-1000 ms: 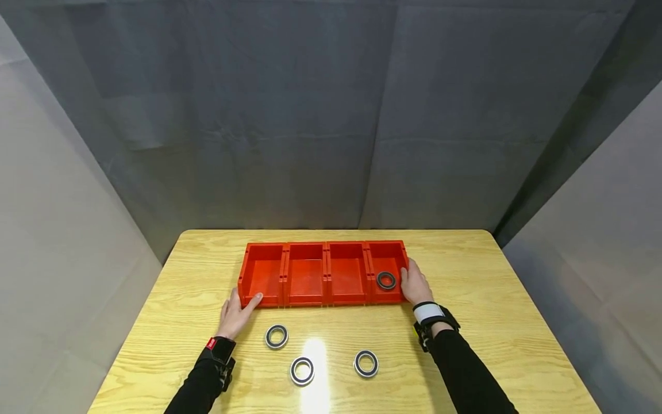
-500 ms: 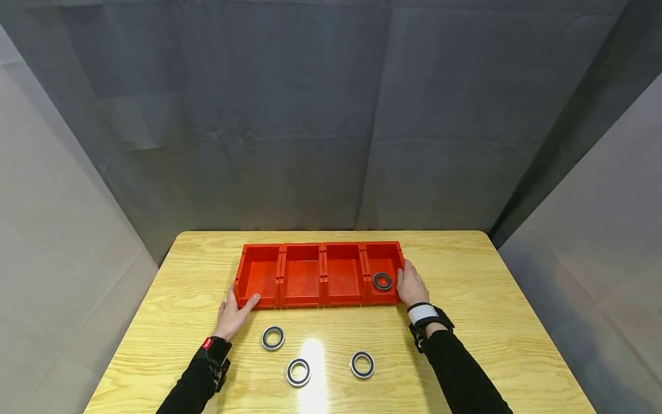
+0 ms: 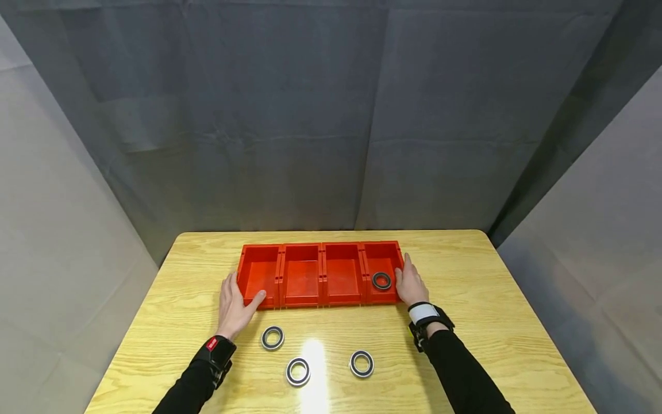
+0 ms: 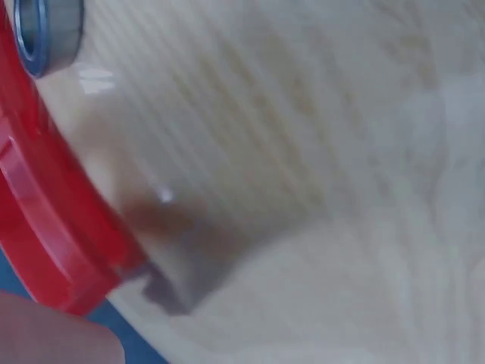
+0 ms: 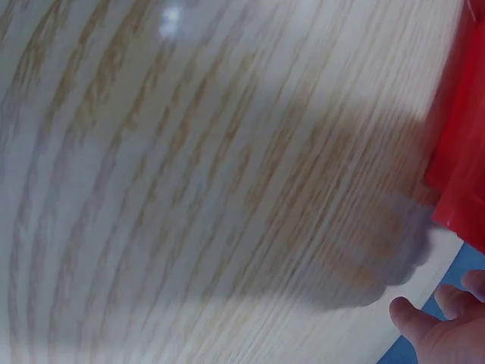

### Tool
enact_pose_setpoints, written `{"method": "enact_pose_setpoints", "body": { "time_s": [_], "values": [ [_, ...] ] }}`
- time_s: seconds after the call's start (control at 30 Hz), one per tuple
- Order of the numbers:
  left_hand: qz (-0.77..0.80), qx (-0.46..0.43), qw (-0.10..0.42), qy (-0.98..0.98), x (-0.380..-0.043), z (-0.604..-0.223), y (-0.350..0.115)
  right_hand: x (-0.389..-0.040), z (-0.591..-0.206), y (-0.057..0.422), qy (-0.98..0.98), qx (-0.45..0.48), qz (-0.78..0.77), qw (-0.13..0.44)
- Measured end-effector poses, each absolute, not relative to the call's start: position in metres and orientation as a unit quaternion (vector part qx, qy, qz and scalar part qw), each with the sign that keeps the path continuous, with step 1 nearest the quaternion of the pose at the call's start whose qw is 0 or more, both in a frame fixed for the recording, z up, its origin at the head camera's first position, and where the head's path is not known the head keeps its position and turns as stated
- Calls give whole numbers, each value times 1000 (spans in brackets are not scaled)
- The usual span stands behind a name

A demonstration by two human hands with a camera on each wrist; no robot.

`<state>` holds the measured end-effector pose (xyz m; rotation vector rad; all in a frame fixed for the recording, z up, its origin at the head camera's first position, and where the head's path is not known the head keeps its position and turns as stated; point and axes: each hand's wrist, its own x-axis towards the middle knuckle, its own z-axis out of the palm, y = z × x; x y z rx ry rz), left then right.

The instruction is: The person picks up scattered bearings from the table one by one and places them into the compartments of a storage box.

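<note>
At the left end of a red four-compartment tray [image 3: 302, 282], the left hand [image 3: 234, 310] is spread, its thumb at the front corner and its straight fingers along the outer side. At the opposite end, the right hand [image 3: 412, 286] lies fairly straight, thumb against the end wall and fingers outside it; how firmly either presses cannot be told. The tray sits between the hands on the pale wood-grained tabletop [image 3: 445, 253], toward its far edge, its compartments in a row. One ring-shaped bearing [image 3: 381, 288] lies in the rightmost compartment, near the front, close to the right thumb.

On the near side of the tray are three more rings: the nearest to the left hand [image 3: 272, 347], a second [image 3: 289, 372] just beside it and closer to the viewer, and a third [image 3: 361, 374] farther right, with a bright reflection on the wood between the last two. Black straps circle both wrists, the right one with a white band [image 3: 423, 312] too; the sleeves [image 3: 465, 374] are black. Grey cloth [image 3: 233, 115] hangs behind, with lighter panels [image 3: 62, 230] at either side.
</note>
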<state>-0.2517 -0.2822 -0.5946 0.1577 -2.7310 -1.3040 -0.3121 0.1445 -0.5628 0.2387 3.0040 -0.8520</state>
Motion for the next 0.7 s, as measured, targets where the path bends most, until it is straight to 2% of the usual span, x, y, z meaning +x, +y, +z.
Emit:
{"method": "enact_pose_setpoints", "body": {
  "time_s": [0.37, 0.6, 0.7],
  "values": [
    [-364, -9, 79, -928, -250, -584, -259, -293, -562, 162, 942, 56, -331, 6],
    [-333, -85, 130, -930, -244, -577, -239, -273, -568, 172, 932, 49, -359, 20],
    [-320, -118, 136, -930, -241, -574, -229, -267, -573, 176, 928, 45, -368, 26]
  ]
}}
